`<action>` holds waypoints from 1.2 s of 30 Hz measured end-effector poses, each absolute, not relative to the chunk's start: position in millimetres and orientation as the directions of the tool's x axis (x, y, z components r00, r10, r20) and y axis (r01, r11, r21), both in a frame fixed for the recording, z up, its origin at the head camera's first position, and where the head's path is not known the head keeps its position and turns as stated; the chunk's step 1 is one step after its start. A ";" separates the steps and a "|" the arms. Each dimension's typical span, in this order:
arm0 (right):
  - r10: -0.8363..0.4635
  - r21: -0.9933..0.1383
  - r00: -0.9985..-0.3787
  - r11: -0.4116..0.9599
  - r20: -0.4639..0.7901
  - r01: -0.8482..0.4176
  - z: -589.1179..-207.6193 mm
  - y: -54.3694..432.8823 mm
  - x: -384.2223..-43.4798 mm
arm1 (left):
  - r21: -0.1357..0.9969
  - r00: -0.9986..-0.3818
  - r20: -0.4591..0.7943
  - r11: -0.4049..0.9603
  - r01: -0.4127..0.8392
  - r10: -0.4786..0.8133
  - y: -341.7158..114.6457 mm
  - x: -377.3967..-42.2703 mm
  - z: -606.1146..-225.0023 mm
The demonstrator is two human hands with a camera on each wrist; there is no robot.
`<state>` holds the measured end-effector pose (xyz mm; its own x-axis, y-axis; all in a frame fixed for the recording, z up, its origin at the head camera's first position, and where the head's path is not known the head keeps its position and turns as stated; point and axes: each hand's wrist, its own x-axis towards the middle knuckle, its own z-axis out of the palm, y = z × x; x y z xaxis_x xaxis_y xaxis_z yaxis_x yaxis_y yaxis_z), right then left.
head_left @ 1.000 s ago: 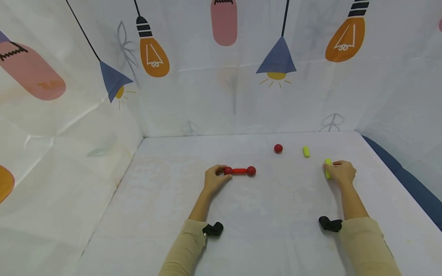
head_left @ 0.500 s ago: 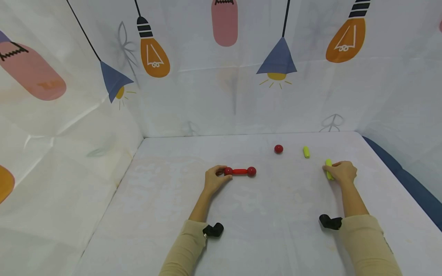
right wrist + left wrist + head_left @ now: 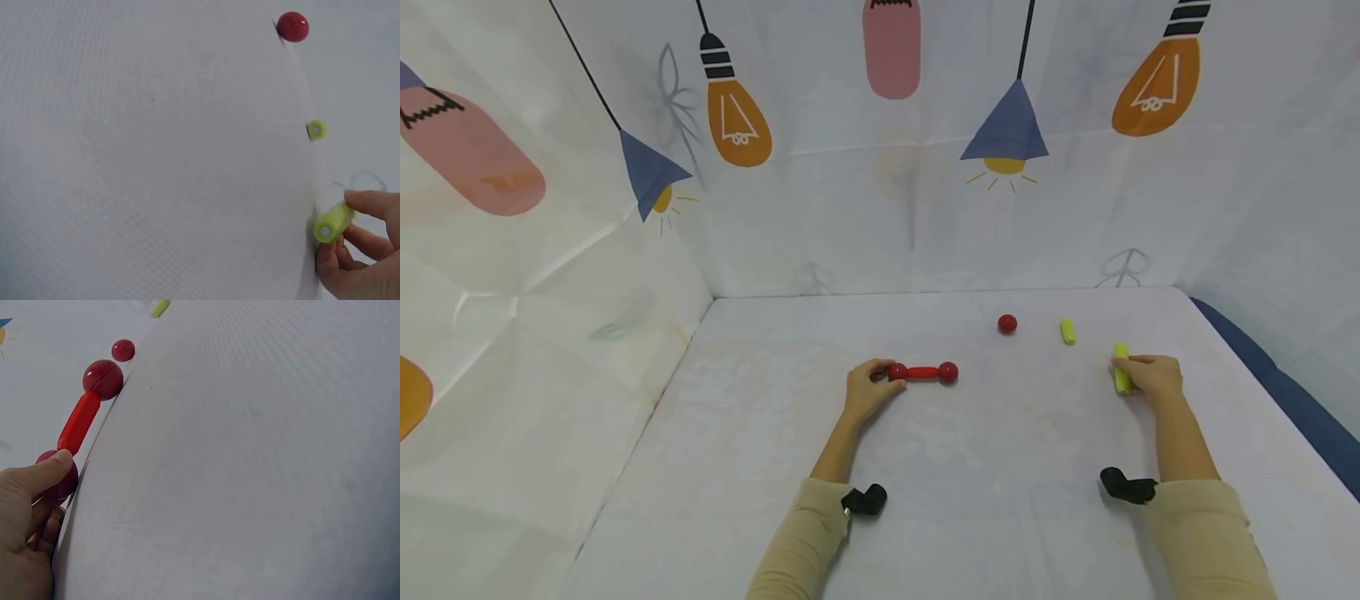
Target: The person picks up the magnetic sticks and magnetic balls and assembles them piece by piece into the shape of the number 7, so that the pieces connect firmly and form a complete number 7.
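Note:
My left hand [image 3: 867, 392] pinches a dark red ball [image 3: 57, 477] between thumb and fingers. That ball sits at the left end of a bright red rod [image 3: 922, 373], whose other end touches a second red ball [image 3: 948, 372]; all three lie in a line on the table. Over on the right, my right hand [image 3: 1156, 379] pinches a longer yellow-green rod [image 3: 335, 223], its pale round tip showing in the right wrist view. A shorter yellow-green rod [image 3: 1067, 331] lies apart, beyond that hand to the left. Farther left is a loose red ball [image 3: 1007, 324].
The white table [image 3: 1000, 500] meets a white sheet [image 3: 820, 217] printed with lamps and bulbs at the back and left. Dark blue fabric [image 3: 1270, 358] runs along the table's right edge. Each sleeve cuff bears a black device [image 3: 865, 500].
My right hand has shifted slightly to the right, and the longer yellow-green rod has moved with it. The left hand still holds the red ball in the same place.

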<state>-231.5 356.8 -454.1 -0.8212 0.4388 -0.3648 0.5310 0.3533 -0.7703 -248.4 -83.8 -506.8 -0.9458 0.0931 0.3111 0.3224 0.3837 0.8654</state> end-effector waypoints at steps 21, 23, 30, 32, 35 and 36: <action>0.196 -0.922 -0.912 0.069 -0.361 0.380 -456.1 339.1 -225.7 | 0.858 -0.942 0.323 0.391 0.333 0.092 -82.4 -246.8 -505.1; 0.170 -0.927 -0.919 0.060 -0.355 0.369 -456.5 335.6 -224.4 | 0.858 -0.942 0.322 0.393 0.331 0.092 -82.3 -247.1 -505.5; 0.091 -0.936 -0.932 0.002 -0.350 0.352 -456.9 324.1 -222.2 | 0.863 -0.946 0.313 0.391 0.321 0.085 -81.4 -248.0 -506.5; 0.071 -0.938 -0.936 0.005 -0.344 0.345 -456.6 320.6 -222.4 | 0.864 -0.946 0.314 0.386 0.322 0.084 -81.3 -248.2 -506.3; 0.048 -0.941 -0.940 0.019 -0.337 0.338 -456.3 315.2 -222.3 | 0.859 -0.943 0.322 0.392 0.328 0.084 -81.6 -248.3 -506.4; 0.042 -0.942 -0.942 0.022 -0.333 0.334 -456.2 313.1 -222.2 | 0.859 -0.943 0.323 0.394 0.328 0.083 -81.7 -248.4 -506.4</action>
<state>-222.2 313.1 -456.2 -0.9419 0.0424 -0.3333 0.3344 0.0219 -0.9422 -248.4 -81.7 -506.4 -0.9429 0.0834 0.3225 0.3285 0.3936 0.8586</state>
